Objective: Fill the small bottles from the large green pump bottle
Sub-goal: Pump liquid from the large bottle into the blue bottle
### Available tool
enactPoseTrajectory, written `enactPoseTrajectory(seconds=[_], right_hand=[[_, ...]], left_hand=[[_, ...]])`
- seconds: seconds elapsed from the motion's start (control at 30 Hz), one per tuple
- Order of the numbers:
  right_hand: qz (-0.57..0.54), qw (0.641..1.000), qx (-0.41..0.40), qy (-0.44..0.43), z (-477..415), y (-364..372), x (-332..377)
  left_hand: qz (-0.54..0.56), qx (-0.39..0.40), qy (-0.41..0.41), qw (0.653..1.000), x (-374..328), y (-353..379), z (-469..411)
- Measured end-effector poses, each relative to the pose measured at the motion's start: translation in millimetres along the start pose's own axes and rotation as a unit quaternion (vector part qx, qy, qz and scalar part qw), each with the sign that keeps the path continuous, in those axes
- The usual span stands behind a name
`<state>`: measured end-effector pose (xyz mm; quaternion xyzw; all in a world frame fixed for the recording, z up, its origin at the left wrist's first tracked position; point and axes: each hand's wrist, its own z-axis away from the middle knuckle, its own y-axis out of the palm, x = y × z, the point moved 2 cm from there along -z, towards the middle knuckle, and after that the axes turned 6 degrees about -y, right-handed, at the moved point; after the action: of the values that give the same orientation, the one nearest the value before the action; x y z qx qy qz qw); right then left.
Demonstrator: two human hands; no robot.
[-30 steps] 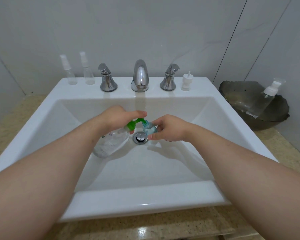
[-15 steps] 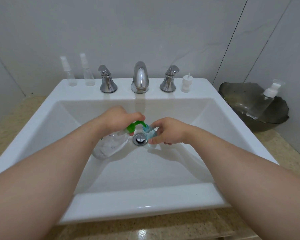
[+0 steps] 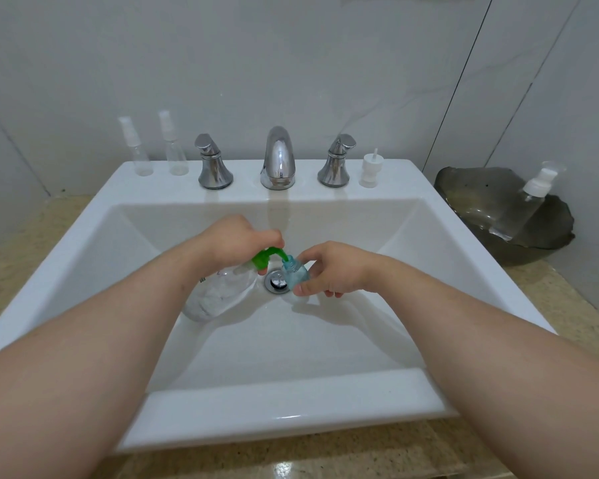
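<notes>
Left hand (image 3: pixel 236 236) gripping green pump bottle (image 3: pixel 222 292), nozzle at small blue bottle (image 3: pixel 295 273) pinched by right hand (image 3: pixel 329 267), drain (image 3: pixel 276 281) just beneath, faucet (image 3: pixel 278 157) beyond

Nothing legible anywhere. There's a small dark mark on the pump bottle (image 3: pixel 222 292), just left of the drain (image 3: pixel 277 281). It's possibly print, but too blurred to read.

One white sink (image 3: pixel 291 402) sits in the counter (image 3: pixel 567 305), with one chrome spout (image 3: pixel 278 157), two chrome handles (image 3: pixel 213 164) (image 3: pixel 336 162) and one drain (image 3: pixel 276 281). Two clear spray bottles (image 3: pixel 135 150) (image 3: pixel 175 146) stand on its back rim, along with one loose white pump cap (image 3: pixel 370 169). There is one large green-pump bottle (image 3: pixel 222 292), one small blue bottle (image 3: pixel 296 273), and one dark bowl (image 3: pixel 481 191) holding one clear pump bottle (image 3: pixel 519 212). Two hands reach in: left hand (image 3: pixel 239 236), right hand (image 3: pixel 329 267).
</notes>
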<state>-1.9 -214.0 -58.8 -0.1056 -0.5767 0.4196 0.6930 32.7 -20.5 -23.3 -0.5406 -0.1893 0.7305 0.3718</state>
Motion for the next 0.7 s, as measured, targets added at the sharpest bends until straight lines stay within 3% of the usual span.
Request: enactPoseTrajectory(seconds=[0.7], right_hand=[[0.027,1.000,0.001,-0.001,1.6,-0.5,-1.5]], left_hand=[[-0.013,-0.014,0.003,1.000,0.1,0.6,3.1]])
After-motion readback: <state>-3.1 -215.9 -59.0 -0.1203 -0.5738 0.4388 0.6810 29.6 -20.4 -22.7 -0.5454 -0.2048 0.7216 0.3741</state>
